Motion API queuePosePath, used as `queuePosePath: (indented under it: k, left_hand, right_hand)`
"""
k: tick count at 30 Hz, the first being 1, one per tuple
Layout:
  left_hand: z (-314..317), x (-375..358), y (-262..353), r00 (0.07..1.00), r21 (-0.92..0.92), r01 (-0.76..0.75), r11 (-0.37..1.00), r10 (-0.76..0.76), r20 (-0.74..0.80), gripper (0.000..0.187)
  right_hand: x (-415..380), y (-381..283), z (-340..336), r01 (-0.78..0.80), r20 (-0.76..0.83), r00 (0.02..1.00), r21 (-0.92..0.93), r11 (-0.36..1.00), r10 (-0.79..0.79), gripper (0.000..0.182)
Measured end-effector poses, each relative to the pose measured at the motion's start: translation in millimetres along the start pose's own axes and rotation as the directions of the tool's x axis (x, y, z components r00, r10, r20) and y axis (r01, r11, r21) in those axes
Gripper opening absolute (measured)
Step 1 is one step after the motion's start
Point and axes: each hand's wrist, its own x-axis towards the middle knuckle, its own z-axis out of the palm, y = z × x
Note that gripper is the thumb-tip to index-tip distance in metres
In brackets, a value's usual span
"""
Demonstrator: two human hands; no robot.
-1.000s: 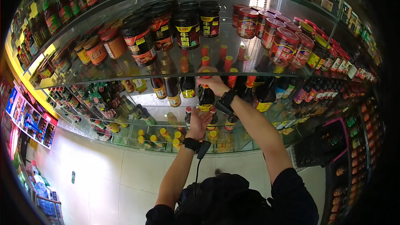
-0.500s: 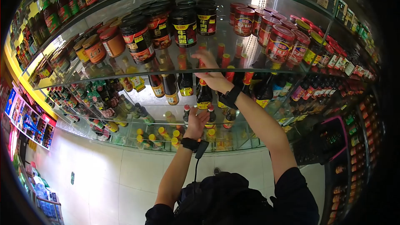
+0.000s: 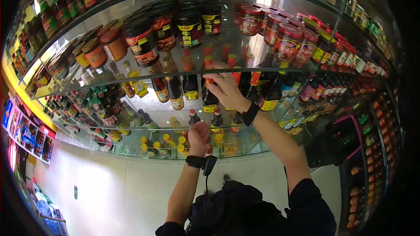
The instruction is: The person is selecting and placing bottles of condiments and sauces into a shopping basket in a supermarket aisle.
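Note:
My right hand (image 3: 226, 88) reaches onto the middle glass shelf (image 3: 131, 80), fingers wrapped over the red cap and neck of a dark sauce bottle (image 3: 210, 100) with a yellow label. Other red-capped dark bottles (image 3: 267, 94) stand close around it. My left hand (image 3: 199, 136) is lower, in front of the shelf below, fingers curled loosely, next to small red-capped bottles (image 3: 216, 120); whether it holds anything cannot be made out. Both wrists wear black bands, and a cable hangs from the left one.
Dark jars with yellow labels (image 3: 188, 28) and red-lidded jars (image 3: 286, 39) fill the glass shelf above. Small yellow-capped bottles (image 3: 168, 142) sit on the lowest shelf. More bottle racks run along the right side (image 3: 372, 118). White tiled floor (image 3: 109, 188) lies below.
My right hand went up above the bottle tops, then came back down onto the dark bottle's cap. My left hand has dropped slightly and curled its fingers. The view shifted a little.

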Motion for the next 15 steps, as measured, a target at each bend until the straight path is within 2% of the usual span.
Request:
queuePosePath:
  k: [1,2,3,5,7,8,11,13,14,15]
  left_hand:
    - [-5.9,-1.6,-3.3,1.000,0.010,0.014,1.000,-0.014,0.010,0.031]
    - [-12.8,-1.2,-7.8,1.000,0.013,0.004,1.000,-0.004,0.023,0.029]
    - [-20.1,-1.3,-12.4,0.999,0.016,-0.006,1.000,0.005,0.036,0.027]
    - [-33.5,-2.6,-23.4,0.997,-0.014,0.028,1.000,-0.027,0.078,0.023]
    - [-38.4,-10.5,-27.6,0.990,-0.098,0.130,0.987,-0.124,0.071,0.019]
    - [-45.0,-9.7,-37.0,0.993,-0.110,0.119,0.987,-0.117,0.019,0.019]
    - [-51.1,-28.6,-53.0,0.991,-0.124,0.131,0.984,-0.129,0.027,0.018]
    - [-58.2,-31.6,-69.3,0.985,-0.124,0.168,0.978,-0.170,-0.005,0.018]
    - [-67.2,-31.7,-82.0,0.980,-0.113,0.193,0.975,-0.196,-0.021,0.016]
    - [-69.5,-31.6,-91.6,0.974,-0.097,0.221,0.970,-0.225,-0.032,0.015]
  right_hand:
    - [-8.6,-2.8,-1.8,-0.099,0.036,0.995,0.066,0.993,0.097,0.028]
    - [-16.2,-1.8,1.0,-0.056,-0.112,0.991,0.124,0.991,0.070,0.020]
    - [-25.0,0.6,1.2,-0.070,-0.121,0.989,0.112,0.991,0.083,0.020]
    - [-44.0,5.2,-2.1,-0.051,-0.234,0.968,0.178,0.983,0.093,0.014]
    - [-73.2,2.7,-5.6,-0.098,-0.298,0.943,0.184,0.978,0.150,0.012]
    - [-92.3,2.5,-8.5,-0.154,-0.330,0.920,0.191,0.969,0.211,0.012]
    - [-152.1,-0.5,-22.5,-0.299,-0.395,0.839,0.243,0.923,0.375,0.012]
    - [-195.8,-5.9,-27.1,-0.430,-0.442,0.715,0.331,0.840,0.541,0.011]
    - [-221.7,-6.5,-27.6,-0.436,-0.449,0.709,0.327,0.838,0.544,0.011]
    - [-249.6,-5.7,-26.9,-0.515,-0.449,0.627,0.374,0.771,0.637,0.014]
